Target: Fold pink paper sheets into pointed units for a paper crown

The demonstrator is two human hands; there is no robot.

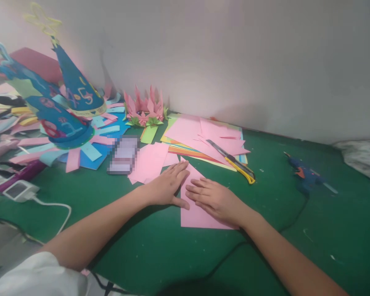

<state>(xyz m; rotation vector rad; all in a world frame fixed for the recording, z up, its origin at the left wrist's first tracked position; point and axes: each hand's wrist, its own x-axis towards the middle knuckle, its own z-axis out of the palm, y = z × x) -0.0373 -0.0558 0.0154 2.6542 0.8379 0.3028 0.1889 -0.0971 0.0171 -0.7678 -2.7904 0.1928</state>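
Here, both hands [168, 183] [218, 200] lie spread on pink paper [195, 218]; a blue cone [71, 75] reads "5".

Soft, hazy light. Wall [265, 53] paler right of crown [144, 109], greyer farther right; faint shadow up left of crown. Phone [123, 155] below crown pixelated; glue gun [310, 176] well right, blurred.

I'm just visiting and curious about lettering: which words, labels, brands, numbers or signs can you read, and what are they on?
"5": on the rear blue cone hat; marks beside it and along its rim are too blurred to read.
Front blue cone hat: marks too blurred to read.
Phone: pixelated, unreadable.
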